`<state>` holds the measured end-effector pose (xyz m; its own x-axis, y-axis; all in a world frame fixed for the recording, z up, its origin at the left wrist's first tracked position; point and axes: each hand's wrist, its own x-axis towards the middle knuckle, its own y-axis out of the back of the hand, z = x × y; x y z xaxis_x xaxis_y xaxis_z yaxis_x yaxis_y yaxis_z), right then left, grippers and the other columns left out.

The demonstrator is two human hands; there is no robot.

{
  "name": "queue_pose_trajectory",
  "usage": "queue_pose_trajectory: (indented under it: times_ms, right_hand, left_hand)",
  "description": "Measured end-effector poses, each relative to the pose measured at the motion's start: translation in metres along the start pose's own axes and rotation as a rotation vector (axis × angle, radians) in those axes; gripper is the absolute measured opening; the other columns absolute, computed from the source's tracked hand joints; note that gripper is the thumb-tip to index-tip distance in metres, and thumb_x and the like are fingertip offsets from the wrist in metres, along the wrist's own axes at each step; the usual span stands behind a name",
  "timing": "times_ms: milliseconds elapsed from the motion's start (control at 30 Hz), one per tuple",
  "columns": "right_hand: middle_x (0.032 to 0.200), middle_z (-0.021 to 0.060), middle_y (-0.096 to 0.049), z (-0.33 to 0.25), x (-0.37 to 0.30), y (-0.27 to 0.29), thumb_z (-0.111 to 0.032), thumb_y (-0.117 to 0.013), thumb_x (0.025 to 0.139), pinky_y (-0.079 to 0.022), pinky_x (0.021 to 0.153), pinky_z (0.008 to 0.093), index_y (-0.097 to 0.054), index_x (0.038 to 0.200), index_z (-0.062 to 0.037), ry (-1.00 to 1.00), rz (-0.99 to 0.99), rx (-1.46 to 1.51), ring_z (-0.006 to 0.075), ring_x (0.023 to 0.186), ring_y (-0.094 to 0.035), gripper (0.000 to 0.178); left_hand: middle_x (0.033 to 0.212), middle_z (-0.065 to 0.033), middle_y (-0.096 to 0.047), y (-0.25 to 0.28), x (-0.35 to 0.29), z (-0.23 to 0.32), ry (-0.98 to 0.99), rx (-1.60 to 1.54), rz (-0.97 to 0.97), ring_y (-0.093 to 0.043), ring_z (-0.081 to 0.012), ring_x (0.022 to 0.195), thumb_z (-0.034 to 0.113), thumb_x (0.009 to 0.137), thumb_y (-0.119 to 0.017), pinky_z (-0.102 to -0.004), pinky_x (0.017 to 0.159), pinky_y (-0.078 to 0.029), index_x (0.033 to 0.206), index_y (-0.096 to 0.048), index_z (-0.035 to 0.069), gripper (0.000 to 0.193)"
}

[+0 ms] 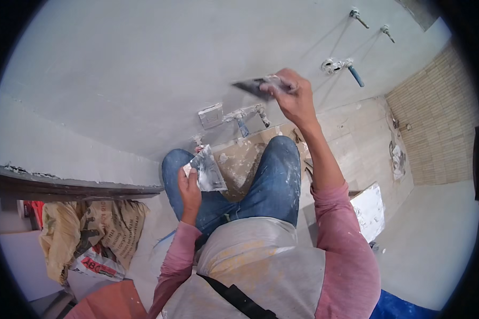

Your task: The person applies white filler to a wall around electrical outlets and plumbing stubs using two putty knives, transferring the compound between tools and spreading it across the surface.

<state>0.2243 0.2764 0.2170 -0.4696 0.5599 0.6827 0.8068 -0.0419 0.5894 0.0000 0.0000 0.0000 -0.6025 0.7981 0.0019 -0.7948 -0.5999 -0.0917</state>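
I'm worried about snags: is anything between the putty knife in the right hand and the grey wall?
Nothing visible stands between the putty knife in the right hand and the grey wall behind it. Off to the sides, a smeared pipe fitting juts out below the blade, and a blue pipe stub beyond the hand.

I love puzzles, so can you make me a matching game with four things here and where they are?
1. Dark-bladed trowel
2. Smeared flat scraper
3. Upper blue pipe
4. Crumpled sacks

A. Picture's lower left
B. In the left hand
C. Sticking out from the wall
D. In the right hand

Pairs: 1-D, 2-B, 3-C, 4-A
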Motion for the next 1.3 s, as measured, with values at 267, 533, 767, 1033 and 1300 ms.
queue_pose_trajectory:
  times_ms: [267,533,767,1033,1300]
  right_hand:
    - [0.117,0.003,-0.069,-0.032,-0.103,-0.056,-0.029,-0.075,0.097,-0.05,0.091,0.0286,-0.064,0.128,-0.0009,-0.897,-0.412,1.467,0.0099,0.105,-0.062,0.043]
    - [0.11,0.0037,-0.069,-0.019,-0.125,-0.022,-0.023,-0.073,0.097,-0.049,0.088,0.0294,-0.068,0.12,0.0003,-0.796,-0.571,0.773,0.0126,0.1,-0.061,0.033]
    - [0.086,0.0014,-0.06,-0.068,-0.124,0.007,-0.008,-0.074,0.067,-0.048,0.065,0.0338,-0.079,0.112,-0.0153,0.36,-0.222,-0.064,0.0203,0.072,-0.058,0.046]
    - [0.089,-0.0023,-0.059,-0.068,-0.131,0.001,-0.009,-0.074,0.071,-0.05,0.066,0.0313,-0.079,0.112,-0.017,0.567,-0.085,-0.091,0.0158,0.078,-0.058,0.042]
    - [0.097,-0.0012,-0.064,-0.054,-0.132,-0.019,-0.012,-0.068,0.074,-0.052,0.066,0.0304,-0.076,0.116,-0.0127,0.622,-0.154,-0.124,0.0148,0.079,-0.059,0.042]
  left_hand:
    - [0.125,-0.0053,-0.064,-0.078,-0.001,0.1,0.258,-0.655,-0.253,-0.066,-0.0173,0.111,0.012,0.108,-0.051,-0.0347,0.098,-0.054,0.137,-0.053,0.004,0.03]
    - [0.123,-0.0066,-0.066,-0.049,0.023,0.121,0.137,-0.762,-0.255,-0.066,-0.0163,0.112,0.017,0.108,-0.054,-0.0331,0.097,-0.055,0.132,-0.054,0.003,0.028]
    - [0.105,-0.0021,-0.06,-0.055,0.022,0.11,-0.206,-0.198,0.019,-0.052,-0.0065,0.092,0.02,0.11,-0.053,-0.0232,0.084,-0.046,0.126,-0.053,0.001,0.025]
    - [0.103,-0.0024,-0.057,-0.064,0.011,0.118,-0.301,-0.089,0.167,-0.049,-0.0066,0.091,0.02,0.11,-0.053,-0.0229,0.081,-0.044,0.123,-0.052,-0.001,0.024]
    - [0.108,-0.0071,-0.059,-0.064,-0.005,0.11,-0.274,0.024,0.087,-0.053,-0.0112,0.095,0.02,0.109,-0.053,-0.0271,0.084,-0.047,0.123,-0.052,-0.002,0.027]
